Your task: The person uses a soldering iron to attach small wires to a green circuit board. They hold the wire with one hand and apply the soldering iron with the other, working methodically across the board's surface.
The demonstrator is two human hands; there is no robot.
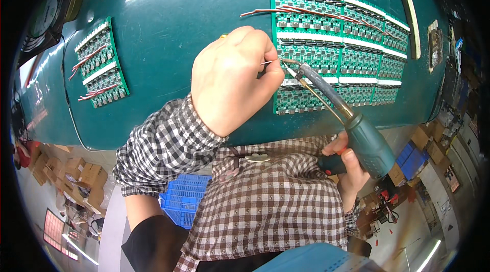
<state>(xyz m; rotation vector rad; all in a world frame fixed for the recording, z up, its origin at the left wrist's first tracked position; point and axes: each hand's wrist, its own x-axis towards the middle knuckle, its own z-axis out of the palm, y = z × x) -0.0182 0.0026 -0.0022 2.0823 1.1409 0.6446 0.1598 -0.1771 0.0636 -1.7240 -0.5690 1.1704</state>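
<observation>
Pinching thin pale wire (266, 62) in left hand (237, 70) at left edge of green circuit-board panel (352, 60). Gripping dark-green pistol-shaped soldering gun (370, 147) in right hand (352, 172). Having open room left on glossy green tabletop (163, 42).

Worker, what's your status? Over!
Left hand: pinching thin wire. Right hand: holding soldering gun, tip close by. Green board beneath, red wires across it.

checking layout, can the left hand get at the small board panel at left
Probably yes: no obstacle shows between the left hand and the small board panel, though the hand is pinching a thin strand.
</observation>
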